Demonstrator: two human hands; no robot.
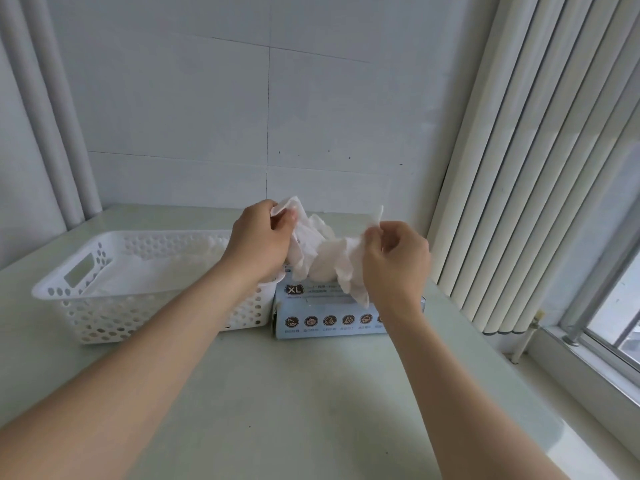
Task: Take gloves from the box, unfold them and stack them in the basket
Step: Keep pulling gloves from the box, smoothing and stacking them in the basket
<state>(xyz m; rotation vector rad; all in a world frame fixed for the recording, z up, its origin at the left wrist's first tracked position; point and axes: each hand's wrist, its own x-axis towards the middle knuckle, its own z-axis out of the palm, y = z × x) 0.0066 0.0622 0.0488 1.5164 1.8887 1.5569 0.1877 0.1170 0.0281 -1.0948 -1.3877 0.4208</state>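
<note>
A crumpled white glove hangs in the air above the pale blue glove box, which is marked XL and lies on the table. My left hand pinches the glove's upper left edge. My right hand pinches its upper right edge, so the glove sags between them. The white perforated basket stands directly left of the box, with flat white gloves lying inside it. My left forearm crosses over the basket's right end.
The pale green table runs up to a tiled wall. White vertical blinds hang at the right, with a window frame and sill below them. Two white pipes rise at the far left.
</note>
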